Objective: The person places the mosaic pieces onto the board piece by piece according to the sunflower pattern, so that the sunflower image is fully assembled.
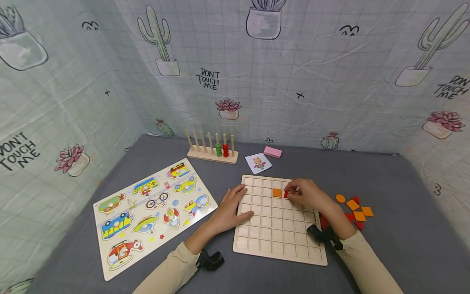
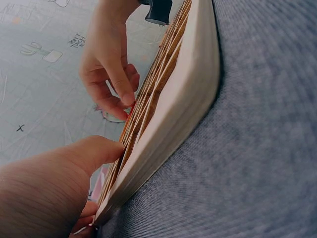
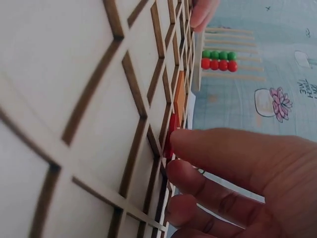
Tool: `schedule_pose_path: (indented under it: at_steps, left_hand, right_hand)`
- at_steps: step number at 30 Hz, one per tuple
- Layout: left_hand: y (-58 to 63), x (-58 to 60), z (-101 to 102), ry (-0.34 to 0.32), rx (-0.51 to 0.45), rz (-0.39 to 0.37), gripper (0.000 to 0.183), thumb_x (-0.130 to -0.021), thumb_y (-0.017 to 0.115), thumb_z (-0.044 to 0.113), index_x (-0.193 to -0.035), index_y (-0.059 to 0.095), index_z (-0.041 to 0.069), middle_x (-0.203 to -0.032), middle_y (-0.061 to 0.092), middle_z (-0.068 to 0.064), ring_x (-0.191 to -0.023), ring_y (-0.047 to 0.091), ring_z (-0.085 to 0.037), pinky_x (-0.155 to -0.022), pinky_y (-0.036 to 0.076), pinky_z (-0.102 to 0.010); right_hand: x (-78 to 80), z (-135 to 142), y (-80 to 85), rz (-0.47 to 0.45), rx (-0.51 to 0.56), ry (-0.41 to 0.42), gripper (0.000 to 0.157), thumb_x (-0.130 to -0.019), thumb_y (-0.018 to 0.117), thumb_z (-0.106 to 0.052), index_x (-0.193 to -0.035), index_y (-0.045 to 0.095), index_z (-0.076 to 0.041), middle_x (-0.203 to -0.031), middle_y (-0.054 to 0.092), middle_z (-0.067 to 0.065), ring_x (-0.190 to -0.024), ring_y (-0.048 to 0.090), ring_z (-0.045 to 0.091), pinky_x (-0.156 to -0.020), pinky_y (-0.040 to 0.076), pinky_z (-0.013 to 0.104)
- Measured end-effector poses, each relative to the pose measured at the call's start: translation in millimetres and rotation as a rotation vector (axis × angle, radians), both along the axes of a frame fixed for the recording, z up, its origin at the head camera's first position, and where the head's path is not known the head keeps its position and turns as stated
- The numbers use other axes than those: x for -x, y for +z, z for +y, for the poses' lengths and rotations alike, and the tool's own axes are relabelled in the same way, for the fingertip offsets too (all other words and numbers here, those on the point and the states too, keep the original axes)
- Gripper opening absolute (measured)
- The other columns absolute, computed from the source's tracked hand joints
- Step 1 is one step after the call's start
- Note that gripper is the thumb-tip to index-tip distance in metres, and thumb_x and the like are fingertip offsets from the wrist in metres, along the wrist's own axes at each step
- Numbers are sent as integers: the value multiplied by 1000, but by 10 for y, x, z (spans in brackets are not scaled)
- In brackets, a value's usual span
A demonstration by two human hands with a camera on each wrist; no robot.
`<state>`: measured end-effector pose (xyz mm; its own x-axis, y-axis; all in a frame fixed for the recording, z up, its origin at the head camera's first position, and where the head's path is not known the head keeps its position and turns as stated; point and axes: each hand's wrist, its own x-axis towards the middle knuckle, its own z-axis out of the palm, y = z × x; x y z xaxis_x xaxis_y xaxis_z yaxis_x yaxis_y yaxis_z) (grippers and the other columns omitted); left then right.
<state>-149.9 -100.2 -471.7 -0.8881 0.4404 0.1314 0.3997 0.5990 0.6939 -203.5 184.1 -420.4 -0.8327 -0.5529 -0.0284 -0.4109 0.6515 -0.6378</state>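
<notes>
A square wooden grid board (image 1: 275, 228) lies on the table in the head view. An orange square tile (image 1: 277, 192) sits in one of its upper cells. In the cell to its right is a small red tile (image 1: 286, 194), seemingly a triangle, pinched by my right hand (image 1: 306, 193); the fingers cover part of it. The right wrist view shows this red tile (image 3: 171, 136) at the thumb tip, against the board's ridges. My left hand (image 1: 229, 210) rests at the board's left edge, fingers extended and thumb over the rim, as the left wrist view also shows.
Loose orange and red tiles (image 1: 359, 216) lie right of the board, partly behind my right forearm. A vehicle puzzle board (image 1: 150, 241) lies left. Behind stand a peg rack (image 1: 213, 155) with green and red beads, a picture card (image 1: 258, 163) and a pink block (image 1: 273, 152).
</notes>
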Motion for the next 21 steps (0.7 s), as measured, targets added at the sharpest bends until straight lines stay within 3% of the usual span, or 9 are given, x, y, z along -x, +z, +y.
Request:
schedule_pose_path:
  at_steps: [12,21]
  left_hand:
    - [0,0,-1,-7,-13,9,73,-90,67,32,-147,37,-3,-156,29,-17,-146,23,-31,-120,8,-52]
    - [-11,4,2,0,-7,7,73,-90,68,32,-147,38,-3,-156,29,-16,-146,23,-30,-120,8,-51]
  right_hand:
    - [11,-21,-38,34,20,7,12,-88,65,2,-99,69,4,-80,62,5,-64,52,12,-57,46,25]
    - [19,32,-43,5,16,-31,12,-92,64,-4,-100,70,2,-83,64,4,-64,52,12,-57,46,25]
